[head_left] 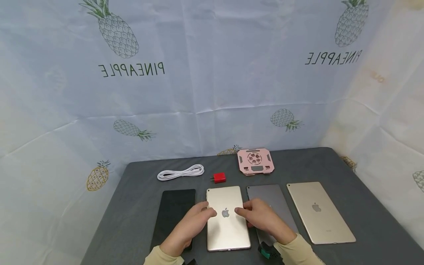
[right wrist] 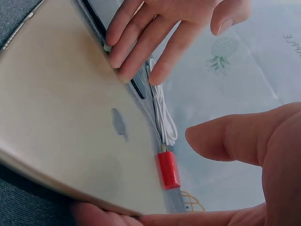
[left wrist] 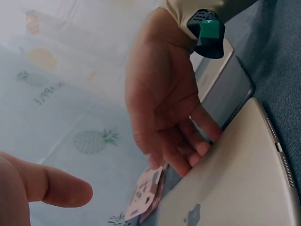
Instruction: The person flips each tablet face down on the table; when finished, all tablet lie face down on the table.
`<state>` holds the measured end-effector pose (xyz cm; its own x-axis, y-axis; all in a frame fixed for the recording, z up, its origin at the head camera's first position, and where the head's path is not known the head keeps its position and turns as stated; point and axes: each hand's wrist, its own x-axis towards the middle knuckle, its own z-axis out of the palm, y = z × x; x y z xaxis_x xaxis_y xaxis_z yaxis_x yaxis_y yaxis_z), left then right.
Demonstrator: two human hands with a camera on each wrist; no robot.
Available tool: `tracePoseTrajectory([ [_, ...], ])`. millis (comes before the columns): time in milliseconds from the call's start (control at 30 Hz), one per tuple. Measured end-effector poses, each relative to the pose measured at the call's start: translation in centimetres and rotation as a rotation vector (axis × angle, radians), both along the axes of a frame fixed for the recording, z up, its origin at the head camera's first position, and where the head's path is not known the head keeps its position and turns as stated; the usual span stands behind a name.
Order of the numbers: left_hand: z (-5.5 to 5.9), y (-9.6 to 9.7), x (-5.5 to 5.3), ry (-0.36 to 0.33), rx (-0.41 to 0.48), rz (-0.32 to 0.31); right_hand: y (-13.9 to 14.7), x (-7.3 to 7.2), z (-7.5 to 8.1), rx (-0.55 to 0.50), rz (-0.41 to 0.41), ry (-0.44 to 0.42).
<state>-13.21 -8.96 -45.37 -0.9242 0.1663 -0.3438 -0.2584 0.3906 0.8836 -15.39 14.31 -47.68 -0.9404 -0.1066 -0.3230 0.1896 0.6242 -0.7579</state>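
Note:
A gold tablet (head_left: 228, 230) with an apple logo lies back side up between both hands in the head view. My left hand (head_left: 195, 222) is at its left edge, straight fingers touching the edge in the right wrist view. At the right edge, the fingers of my right hand (head_left: 263, 217) touch the side, slightly bent. Both thumbs stand raised above the tablet's back, apart from it. A black tablet (head_left: 175, 204) lies partly beneath the left forearm. Under the right hand and wrist, a grey tablet (head_left: 269, 191) is partly hidden.
Another gold tablet (head_left: 322, 217) lies at the right. Behind the row are a coiled white cable (head_left: 180, 173), a red charger plug (head_left: 219, 178) and a pink stand (head_left: 255, 161). A pineapple-print curtain (head_left: 212, 73) hangs behind the grey table (head_left: 122, 221).

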Motion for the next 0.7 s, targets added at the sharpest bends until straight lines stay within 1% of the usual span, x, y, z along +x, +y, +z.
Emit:
tracePoseTrajectory([
  [267,0.1,0.2,0.2,0.024,-0.011,-0.004,-0.2,0.3,0.4,0.019,-0.001,0.025],
  [467,-0.1,0.2,0.2,0.02,-0.015,-0.001,-0.1,0.2,0.9,0.033,-0.019,0.037],
  [700,-0.1,0.5,0.2,0.008,-0.021,0.005,0.1,0.3,1.0,0.037,-0.009,0.055],
])
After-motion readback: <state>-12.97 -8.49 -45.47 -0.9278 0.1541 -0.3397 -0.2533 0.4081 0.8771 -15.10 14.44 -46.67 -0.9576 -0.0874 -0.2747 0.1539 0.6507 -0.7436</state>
